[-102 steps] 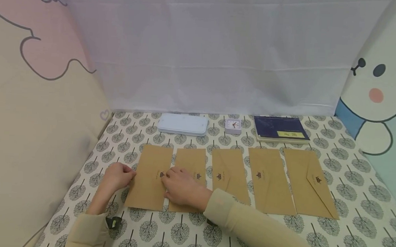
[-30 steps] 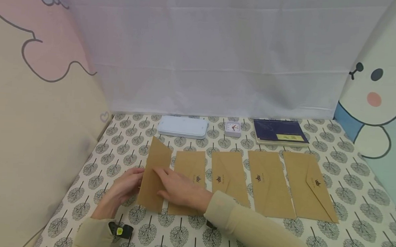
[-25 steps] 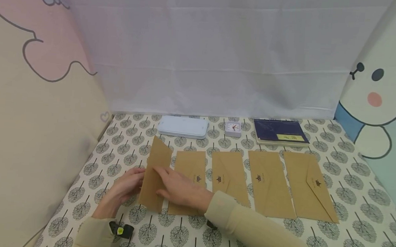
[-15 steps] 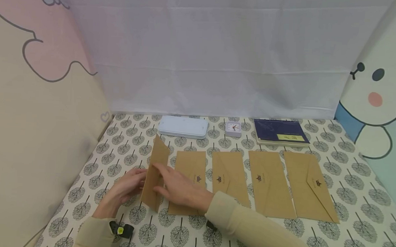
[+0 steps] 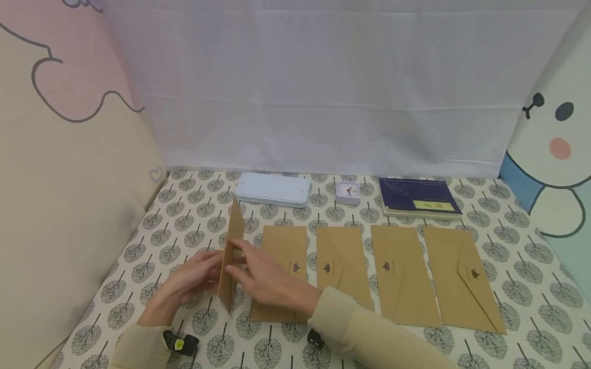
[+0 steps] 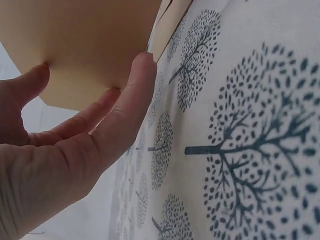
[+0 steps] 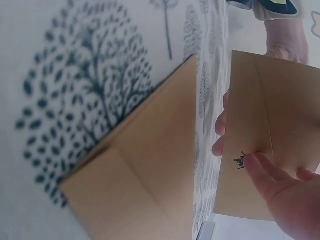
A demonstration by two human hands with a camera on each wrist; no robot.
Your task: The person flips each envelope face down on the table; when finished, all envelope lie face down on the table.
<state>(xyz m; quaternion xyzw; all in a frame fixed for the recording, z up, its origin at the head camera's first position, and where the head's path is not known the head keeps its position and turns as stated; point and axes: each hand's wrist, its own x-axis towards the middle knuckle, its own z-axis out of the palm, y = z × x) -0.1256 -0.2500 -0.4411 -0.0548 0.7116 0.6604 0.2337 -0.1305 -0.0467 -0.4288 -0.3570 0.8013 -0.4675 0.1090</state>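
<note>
You have one brown envelope [image 5: 236,220] standing on edge between your two hands, just beside the left end of the row of flat envelopes [image 5: 276,239]. Your left hand [image 5: 195,275] presses one face, thumb and fingers spread apart on the same side; the right wrist view shows its fingertips past the edge nearest the table [image 5: 377,345]. Your right hand [image 5: 265,277] touches the opposite face, thumb likewise apart from the fingers, with a fingertip beside the small crown mark [image 7: 240,160]. So in neither grip do thumb and fingers come together; the envelope is clamped between one hand and the other. You cannot tell whether its lower edge touches the cloth.

Four envelopes lie flat in the row, and your right forearm reaches over the near side of it. Behind them sit a pale case [image 5: 273,189], a small square clock [image 5: 348,192] and a dark blue book [image 5: 417,195].
</note>
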